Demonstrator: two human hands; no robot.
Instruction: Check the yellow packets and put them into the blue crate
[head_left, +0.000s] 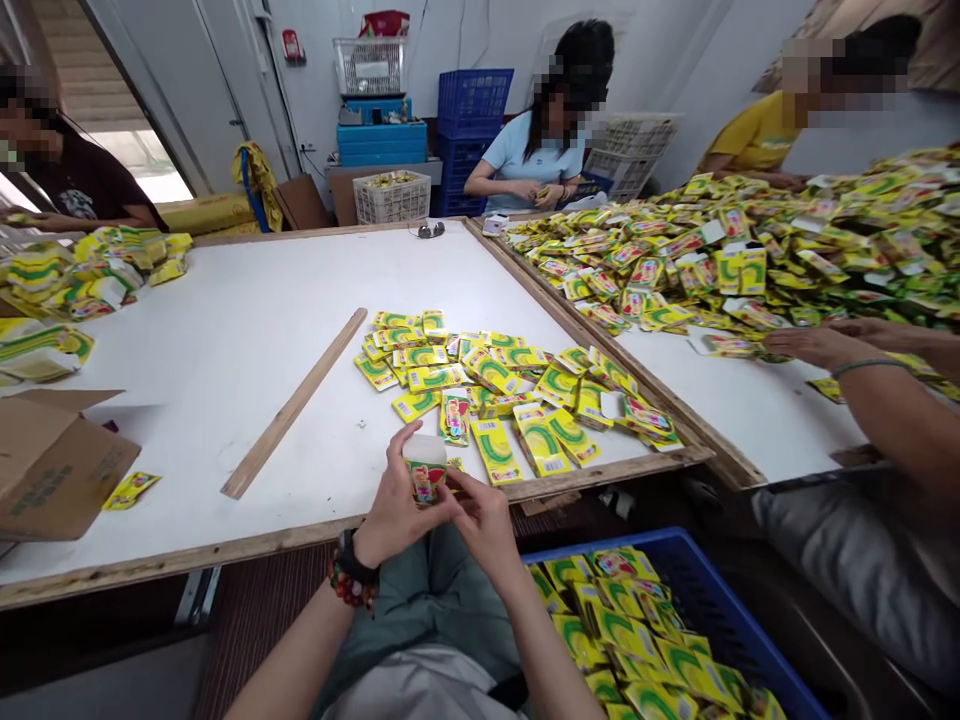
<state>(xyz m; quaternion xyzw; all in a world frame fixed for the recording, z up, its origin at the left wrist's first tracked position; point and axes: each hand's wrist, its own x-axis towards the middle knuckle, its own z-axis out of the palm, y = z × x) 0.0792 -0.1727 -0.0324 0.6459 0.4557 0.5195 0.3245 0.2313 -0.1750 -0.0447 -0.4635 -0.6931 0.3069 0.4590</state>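
Note:
My left hand (396, 510) grips a small yellow, red and green card box (426, 478) just above the front edge of the table. The box's white flap stands up at its top. My right hand (484, 515) meets the box at its lower right, fingers bent against it; how firmly it holds is unclear. Right in front lies a loose heap of similar yellow and green boxes (491, 370), some with white flaps open. Below the table edge, at my right, a blue crate (739, 600) is filled with more of these boxes.
A wooden strip (296, 400) lies across the white table (247, 310). An opened cardboard carton (67, 465) stands at left. Beyond a wooden divider (585, 325) spreads a large pile of boxes (720, 250). A co-worker's hands (817, 345) reach in from the right; other people sit around.

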